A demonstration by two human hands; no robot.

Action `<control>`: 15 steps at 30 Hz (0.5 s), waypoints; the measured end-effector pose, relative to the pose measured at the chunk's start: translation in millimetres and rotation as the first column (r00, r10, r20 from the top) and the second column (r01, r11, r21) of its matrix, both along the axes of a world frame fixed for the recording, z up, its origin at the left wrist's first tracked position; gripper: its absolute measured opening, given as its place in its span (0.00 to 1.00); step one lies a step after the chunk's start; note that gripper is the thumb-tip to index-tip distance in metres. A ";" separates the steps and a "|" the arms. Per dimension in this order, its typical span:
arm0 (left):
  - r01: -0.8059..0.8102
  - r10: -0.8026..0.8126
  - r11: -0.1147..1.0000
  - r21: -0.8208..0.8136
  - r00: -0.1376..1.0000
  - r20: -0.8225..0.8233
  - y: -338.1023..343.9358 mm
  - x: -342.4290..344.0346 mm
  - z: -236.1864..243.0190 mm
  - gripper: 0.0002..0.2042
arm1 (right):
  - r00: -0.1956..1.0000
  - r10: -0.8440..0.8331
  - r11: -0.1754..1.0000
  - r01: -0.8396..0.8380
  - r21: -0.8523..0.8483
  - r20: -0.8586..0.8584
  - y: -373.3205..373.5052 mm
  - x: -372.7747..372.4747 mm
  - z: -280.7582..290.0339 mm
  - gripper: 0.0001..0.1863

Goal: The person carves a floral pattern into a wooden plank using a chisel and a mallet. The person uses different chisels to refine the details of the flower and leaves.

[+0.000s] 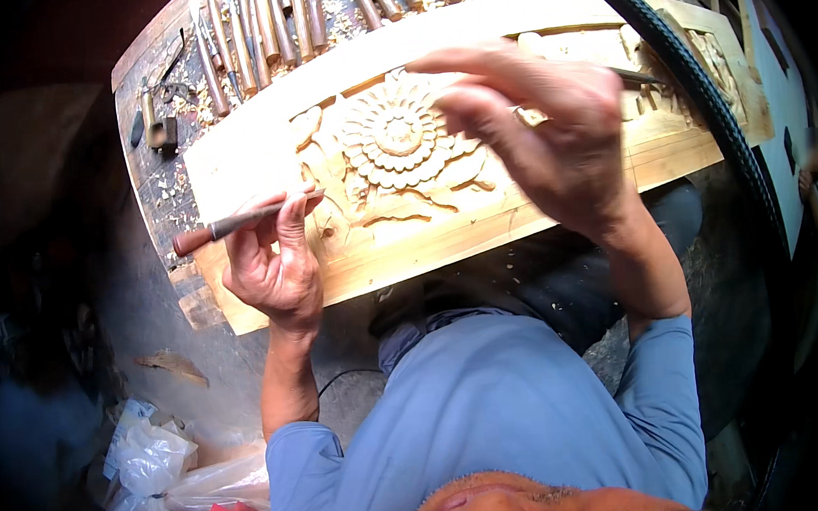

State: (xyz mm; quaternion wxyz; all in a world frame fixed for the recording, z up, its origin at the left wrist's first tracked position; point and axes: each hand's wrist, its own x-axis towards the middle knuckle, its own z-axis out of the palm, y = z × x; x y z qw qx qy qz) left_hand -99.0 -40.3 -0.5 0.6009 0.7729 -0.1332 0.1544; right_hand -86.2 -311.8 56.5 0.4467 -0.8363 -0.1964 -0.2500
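One slim carving tool [231, 225], reddish-brown at its left end, was pinched between the thumb and fingertips of the person's left hand [275, 266], its thin end turned toward the flower [399, 133] carved in the pale wooden panel [238, 163]. It lay over the panel's lower left part; whether it touched the wood, I could not tell. The right hand [562, 123], blurred, hung over the flower's right side with thumb and fingers parted; whether it held the dark slender thing [637, 76] just beyond it was unclear to me. To my eye the light pinch was the weak spot: a slip there could drop the tool and nick a raised petal, and a hasty sweep of the right hand could catch a finger on the tip. The panel's near edge ran close to the person's lap [517, 281], leaving little room there; the plain wood left of the flower offered more. Past the far edge, a row of tools [265, 27] crowded the workbench [146, 67] among shavings [203, 106], while a black braided cable [676, 52] cut across the right end
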 end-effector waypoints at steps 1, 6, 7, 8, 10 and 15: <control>-0.019 0.019 0.999 -0.028 1.000 -0.021 -3.9 -5.4 -1.5 0.06 | 0.997 -0.070 0.997 0.069 0.037 0.031 -11.6 -3.5 -10.0 0.08; -0.038 0.039 0.999 0.014 0.999 -0.028 -10.0 -12.0 -13.6 0.07 | 0.957 -0.228 0.970 0.239 0.037 -0.182 -27.4 -34.3 -56.6 0.03; -0.046 0.046 0.999 0.013 0.999 -0.015 -10.4 -11.8 -15.4 0.07 | 0.944 -0.243 0.963 0.262 0.058 -0.223 -23.7 -38.3 -67.2 0.04; -0.053 0.053 0.999 0.013 0.999 -0.001 -10.7 -11.6 -16.4 0.07 | 0.952 -0.252 0.967 0.243 -0.070 -0.175 -26.3 -41.0 -68.3 0.04; -0.072 0.072 0.997 0.039 0.997 -0.004 -9.3 -10.2 -18.3 0.06 | 0.970 -0.242 0.969 0.242 -0.053 0.013 -25.4 -33.1 -76.2 0.04; -0.096 0.096 0.995 0.022 0.994 -0.048 -10.8 -14.2 -19.6 0.06 | 0.986 -0.153 0.981 0.143 -0.131 -0.072 -29.2 -34.3 -72.5 0.03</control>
